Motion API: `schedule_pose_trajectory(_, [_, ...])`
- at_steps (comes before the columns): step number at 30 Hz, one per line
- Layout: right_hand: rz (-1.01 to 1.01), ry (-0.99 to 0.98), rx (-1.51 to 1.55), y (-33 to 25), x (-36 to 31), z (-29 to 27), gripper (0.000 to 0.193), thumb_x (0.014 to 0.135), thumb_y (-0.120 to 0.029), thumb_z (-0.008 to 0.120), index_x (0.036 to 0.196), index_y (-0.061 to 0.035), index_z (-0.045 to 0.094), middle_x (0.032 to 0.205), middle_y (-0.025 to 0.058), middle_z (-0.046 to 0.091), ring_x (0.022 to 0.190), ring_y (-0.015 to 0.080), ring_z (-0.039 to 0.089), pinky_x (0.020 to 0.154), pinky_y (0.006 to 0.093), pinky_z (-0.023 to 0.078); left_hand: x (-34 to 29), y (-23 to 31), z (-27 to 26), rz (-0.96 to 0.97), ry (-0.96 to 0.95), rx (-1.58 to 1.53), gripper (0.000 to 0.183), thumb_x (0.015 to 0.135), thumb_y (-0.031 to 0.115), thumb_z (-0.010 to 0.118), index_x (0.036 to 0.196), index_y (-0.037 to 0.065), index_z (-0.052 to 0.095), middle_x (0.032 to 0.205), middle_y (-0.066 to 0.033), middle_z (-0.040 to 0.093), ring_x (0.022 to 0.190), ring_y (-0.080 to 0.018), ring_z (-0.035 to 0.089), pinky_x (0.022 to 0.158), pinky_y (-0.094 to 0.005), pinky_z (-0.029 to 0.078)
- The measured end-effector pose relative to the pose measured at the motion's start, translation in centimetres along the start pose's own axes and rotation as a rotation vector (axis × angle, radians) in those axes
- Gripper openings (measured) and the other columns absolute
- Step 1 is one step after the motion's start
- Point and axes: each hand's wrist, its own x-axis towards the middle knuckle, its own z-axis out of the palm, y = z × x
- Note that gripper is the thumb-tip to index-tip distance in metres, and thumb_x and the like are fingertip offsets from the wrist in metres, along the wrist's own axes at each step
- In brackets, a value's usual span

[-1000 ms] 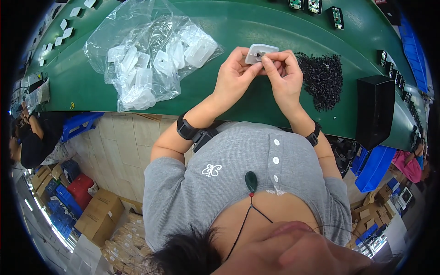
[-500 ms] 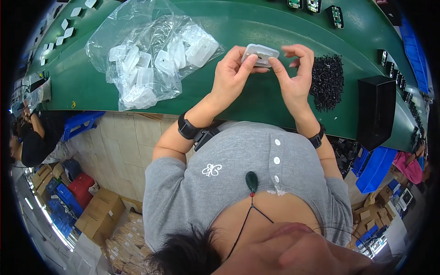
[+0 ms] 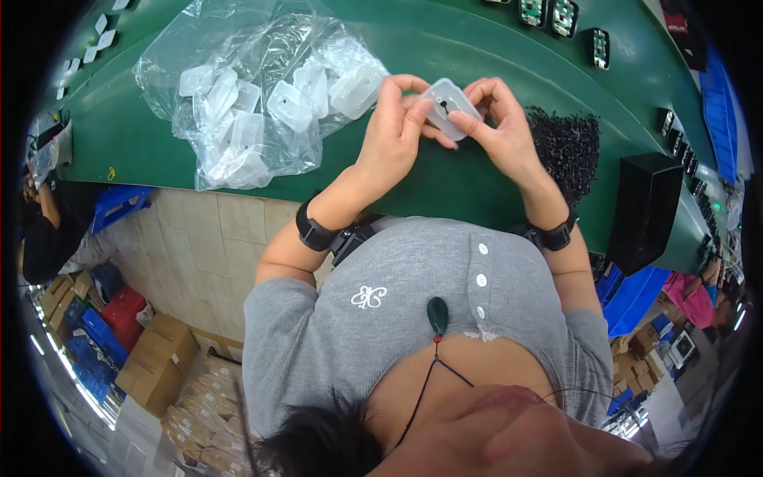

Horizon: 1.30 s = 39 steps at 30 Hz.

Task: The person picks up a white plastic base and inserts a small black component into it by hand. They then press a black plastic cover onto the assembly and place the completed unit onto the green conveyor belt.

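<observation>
Above the table's near edge, my left hand [image 3: 392, 131] holds a translucent white plastic cover [image 3: 458, 98] by its left side, thumb in front and fingers bent round it. A small black piece [image 3: 444, 106] shows near the middle of the cover. My right hand [image 3: 509, 135] grips the cover from the other side; its thumb presses on the front just below the black piece and its fingers curl behind the upper right edge. Left of my hands lies a clear plastic bag [image 3: 187, 119] with several similar white covers [image 3: 290, 105] in it.
A pile of small black parts [image 3: 568, 151] lies right of my right hand on the green table [image 3: 429, 40]. Beyond it stands a tall black box [image 3: 648, 211]. Several black housings with green circuit boards [image 3: 600, 49] sit at the far right. More white covers [image 3: 99, 38] lie far left.
My right hand has closed in on the cover, its fingers now behind the edge. The cover has turned clockwise and tilted, showing the black piece more fully. The whole view has shifted slightly.
</observation>
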Motion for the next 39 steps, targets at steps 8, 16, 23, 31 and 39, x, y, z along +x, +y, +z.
schedule_pose_trajectory(8, [-0.965, 0.484, -1.055, -7.0, 18.4, 1.9, 0.034, 0.082, -0.036, 0.070, 0.086, -0.0026, 0.062, 0.081, 0.0130, 0.063, 0.074, 0.0286, 0.060, 0.070, 0.0427, 0.047, 0.6, -0.3, -0.9, 0.374, 0.010, 0.889, 0.015, 0.086, -0.001, 0.056, 0.097, 0.009, 0.060, 0.087, -0.0122, 0.058, 0.074, -0.0305, 0.062, 0.062, -0.0374, 0.050])
schedule_pose_trajectory(16, [-0.297, 0.001, -1.482, -6.7, 23.5, 1.8, 0.040, 0.080, -0.039, 0.070, 0.098, -0.0039, 0.061, 0.092, 0.0176, 0.064, 0.085, 0.0294, 0.064, 0.074, 0.0430, 0.049, -1.7, 0.8, 0.0, 0.429, -0.120, 1.227, 0.076, 0.058, 0.041, 0.080, 0.120, 0.006, 0.055, 0.100, -0.0112, 0.049, 0.094, -0.0258, 0.052, 0.073, -0.0349, 0.048])
schedule_pose_trajectory(23, [-0.397, 0.214, -0.526, -3.3, 8.2, -4.9, 0.024, 0.087, -0.004, 0.064, 0.110, -0.0018, 0.065, 0.104, 0.0067, 0.058, 0.090, 0.0126, 0.061, 0.082, 0.0257, 0.049, -3.3, -0.3, -1.1, 0.474, -0.211, 1.289, 0.070, 0.062, 0.028, 0.080, 0.122, 0.003, 0.053, 0.119, -0.0149, 0.050, 0.110, -0.0321, 0.050, 0.092, -0.0402, 0.045])
schedule_pose_trajectory(31, [-0.478, 0.418, -1.124, -3.1, 3.6, -4.2, 0.039, 0.084, -0.029, 0.073, 0.115, -0.0089, 0.063, 0.110, 0.0087, 0.061, 0.098, 0.0244, 0.060, 0.083, 0.0347, 0.049, -0.2, -0.9, -0.5, 0.649, -0.329, 1.160, 0.050, 0.074, 0.009, 0.067, 0.122, 0.004, 0.054, 0.129, -0.0116, 0.052, 0.119, -0.0295, 0.049, 0.101, -0.0418, 0.041])
schedule_pose_trajectory(39, [-0.280, 0.365, -1.212, -1.1, -1.5, -5.0, 0.054, 0.078, -0.035, 0.076, 0.119, -0.0052, 0.059, 0.111, 0.0130, 0.059, 0.101, 0.0306, 0.057, 0.086, 0.0379, 0.048, -2.3, -1.5, -0.5, 0.562, -0.145, 1.193, 0.060, 0.068, 0.011, 0.077, 0.123, 0.006, 0.054, 0.121, -0.0103, 0.053, 0.116, -0.0301, 0.049, 0.097, -0.0417, 0.042])
